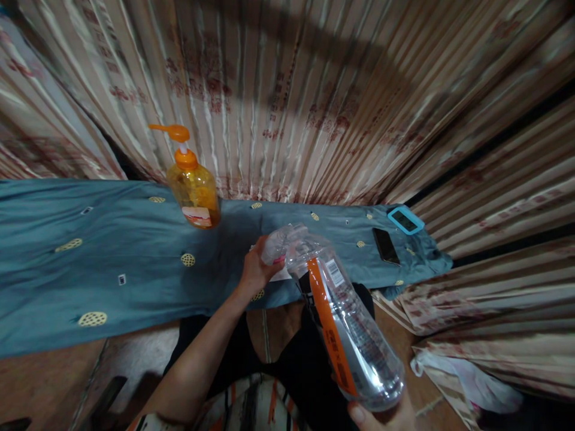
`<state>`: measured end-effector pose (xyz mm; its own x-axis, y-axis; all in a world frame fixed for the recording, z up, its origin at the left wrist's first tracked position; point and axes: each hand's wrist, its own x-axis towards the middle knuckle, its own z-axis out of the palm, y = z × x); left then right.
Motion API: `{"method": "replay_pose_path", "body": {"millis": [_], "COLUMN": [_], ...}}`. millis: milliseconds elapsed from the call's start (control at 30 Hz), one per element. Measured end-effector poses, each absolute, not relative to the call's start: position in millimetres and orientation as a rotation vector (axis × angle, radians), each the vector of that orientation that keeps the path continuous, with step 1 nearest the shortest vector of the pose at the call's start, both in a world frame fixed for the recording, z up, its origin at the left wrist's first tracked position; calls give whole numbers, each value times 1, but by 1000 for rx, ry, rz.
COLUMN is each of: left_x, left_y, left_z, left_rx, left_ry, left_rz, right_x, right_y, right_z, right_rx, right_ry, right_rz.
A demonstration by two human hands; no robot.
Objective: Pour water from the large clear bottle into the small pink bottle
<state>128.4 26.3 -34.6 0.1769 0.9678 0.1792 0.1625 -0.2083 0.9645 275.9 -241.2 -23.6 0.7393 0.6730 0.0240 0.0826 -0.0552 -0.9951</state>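
Note:
A clear plastic bottle (345, 323) with an orange label strip lies tilted, its neck pointing up and away from me. My right hand (381, 418) grips its base at the bottom edge of the view; only a thumb and part of the palm show. My left hand (257, 270) is closed around the bottle's neck and cap end. An orange pump bottle (194, 185) of yellow liquid stands upright on the blue cloth (112, 263), up and left of my left hand.
The blue cloth covers a low table. A black phone (385, 245) and a small device with a turquoise frame (405, 220) lie at its right end. Striped curtains (314, 90) hang behind. A white plastic bag (467, 374) lies at lower right.

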Motion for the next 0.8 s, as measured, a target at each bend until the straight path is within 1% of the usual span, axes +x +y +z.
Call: {"method": "replay_pose_path", "body": {"millis": [533,800], "left_x": [128,129], "left_y": [28,28], "left_z": [-40,-42], "left_rx": [1568,1535], "left_ry": [1134,1118], "left_rz": [1097,1130], "right_x": [266,264], "right_y": [-236,-237], "right_z": [-18,-12], "right_rx": [-1562,-1579], "right_ry": [-665,-662], "right_rz": [552,543]}}
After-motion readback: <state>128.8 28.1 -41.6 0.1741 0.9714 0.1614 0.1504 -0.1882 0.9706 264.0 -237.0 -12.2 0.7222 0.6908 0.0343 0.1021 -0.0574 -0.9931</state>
